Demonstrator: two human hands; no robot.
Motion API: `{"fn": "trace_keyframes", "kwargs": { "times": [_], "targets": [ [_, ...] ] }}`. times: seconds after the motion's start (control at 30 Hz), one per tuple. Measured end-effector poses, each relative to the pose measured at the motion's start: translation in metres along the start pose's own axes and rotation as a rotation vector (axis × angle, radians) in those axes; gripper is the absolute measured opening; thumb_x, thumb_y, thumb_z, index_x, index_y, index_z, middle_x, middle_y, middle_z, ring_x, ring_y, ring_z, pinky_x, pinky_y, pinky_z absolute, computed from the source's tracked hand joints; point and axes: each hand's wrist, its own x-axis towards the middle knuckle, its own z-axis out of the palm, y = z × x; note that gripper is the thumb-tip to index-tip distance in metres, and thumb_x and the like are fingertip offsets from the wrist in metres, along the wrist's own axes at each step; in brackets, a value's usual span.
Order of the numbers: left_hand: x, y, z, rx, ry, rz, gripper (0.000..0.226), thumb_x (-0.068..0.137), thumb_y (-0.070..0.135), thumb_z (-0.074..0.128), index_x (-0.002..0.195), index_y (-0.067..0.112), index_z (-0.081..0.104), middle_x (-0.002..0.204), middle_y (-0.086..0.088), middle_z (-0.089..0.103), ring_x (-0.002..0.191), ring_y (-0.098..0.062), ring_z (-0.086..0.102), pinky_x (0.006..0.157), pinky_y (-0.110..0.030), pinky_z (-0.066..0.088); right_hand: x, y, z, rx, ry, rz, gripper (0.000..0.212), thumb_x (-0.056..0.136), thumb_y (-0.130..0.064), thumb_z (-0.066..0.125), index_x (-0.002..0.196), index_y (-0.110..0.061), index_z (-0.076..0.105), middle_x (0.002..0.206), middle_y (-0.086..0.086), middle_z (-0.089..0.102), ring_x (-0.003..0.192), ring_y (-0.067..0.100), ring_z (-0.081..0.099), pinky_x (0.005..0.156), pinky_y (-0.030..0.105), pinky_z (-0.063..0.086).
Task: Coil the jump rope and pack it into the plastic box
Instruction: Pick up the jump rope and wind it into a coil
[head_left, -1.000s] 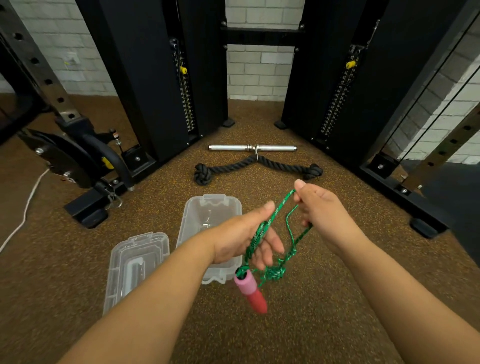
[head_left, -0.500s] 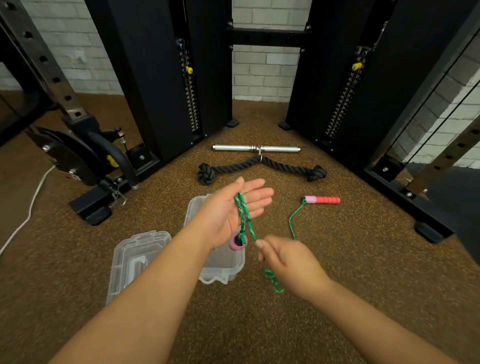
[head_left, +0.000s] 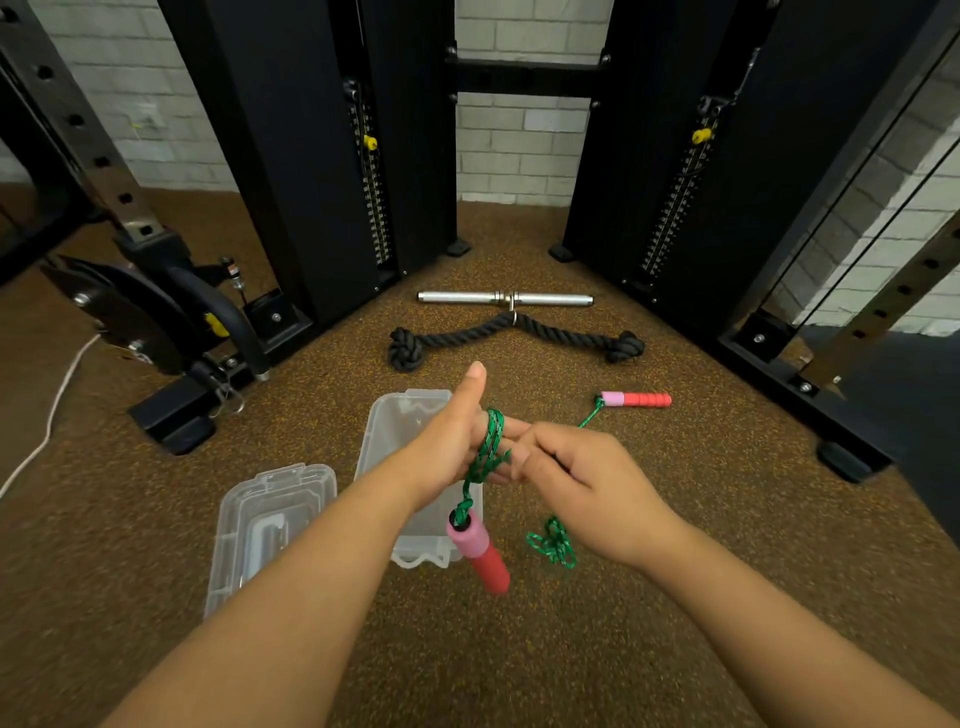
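**Winding the rope round the left hand**

Nearest the camera, one handle (head_left: 480, 556) hangs below the left hand (head_left: 457, 441), pink end up, red end down, above the floor (head_left: 623, 649). The green rope (head_left: 488, 452) rises from it and wraps the left hand's straight fingers, thumb up; that hand serves as a spool, fingers extended rather than clenched. The right hand (head_left: 576, 478) is just beside it, fingers curled, apparently pinching the rope at the left fingertips. A slack tangle (head_left: 553, 543) dangles under the right wrist.

To do this step well, I judge the left fingers should stay flat and together so each turn lies next to the last, not crossing. The right hand should feed the rope with light tension, letting the tangle shake out before it reaches the spool. The hanging handle will swing; short, even turns should limit that.

Behind the hands the open box (head_left: 395, 431) sits on the floor, its lid (head_left: 270, 525) to the left. Farther right, the other handle (head_left: 636, 399) lies well apart, rope trailing from it toward the hands.

Hard to make out: the right hand's exact pinch is hidden by its own knuckles; how many turns are on is uncertain; the rope's run between the far handle and the tangle is covered; the left arm hides part of the box.
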Motion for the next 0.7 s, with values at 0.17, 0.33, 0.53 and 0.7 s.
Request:
{"fn": "trace_keyframes", "kwargs": {
  "times": [0.17, 0.33, 0.53, 0.7],
  "targets": [
    [0.002, -0.003, -0.003, 0.043, -0.120, 0.005, 0.107, 0.085, 0.069, -0.010, 0.100, 0.000, 0.070, 0.099, -0.027, 0.070, 0.095, -0.032, 0.068, 0.089, -0.037, 0.053, 0.005, 0.006, -0.013, 0.037, 0.039, 0.062, 0.024, 0.094, -0.034, 0.049, 0.078, -0.024, 0.064, 0.070, -0.012, 0.065, 0.068, 0.002, 0.059, 0.065, 0.032, 0.049],
    [-0.005, 0.004, 0.004, 0.155, -0.260, -0.055, 0.094, 0.087, 0.070, 0.004, 0.107, 0.003, 0.067, 0.088, -0.018, 0.073, 0.081, -0.026, 0.071, 0.080, -0.034, 0.051, 0.010, 0.016, -0.023, 0.097, 0.089, 0.141, 0.025, 0.096, -0.033, 0.048, 0.075, -0.026, 0.060, 0.056, -0.023, 0.056, 0.053, 0.000, 0.047, 0.055, 0.023, 0.033],
    [-0.011, 0.011, 0.009, 0.139, -0.351, -0.022, 0.055, 0.097, 0.048, 0.029, 0.097, 0.011, 0.068, 0.077, -0.007, 0.073, 0.072, -0.020, 0.070, 0.073, -0.029, 0.052, 0.010, 0.027, -0.018, 0.213, 0.123, 0.163, 0.025, 0.096, -0.030, 0.051, 0.072, -0.028, 0.058, 0.057, -0.024, 0.055, 0.055, -0.002, 0.048, 0.058, 0.018, 0.035],
    [-0.013, 0.013, 0.009, 0.028, -0.354, -0.002, 0.050, 0.101, 0.038, 0.029, 0.090, 0.009, 0.068, 0.071, -0.007, 0.073, 0.069, -0.020, 0.070, 0.072, -0.030, 0.052, 0.010, 0.036, -0.013, 0.262, 0.122, 0.187, 0.026, 0.094, -0.032, 0.052, 0.070, -0.026, 0.059, 0.054, -0.019, 0.052, 0.052, -0.001, 0.044, 0.055, 0.017, 0.034]
  ]
}}
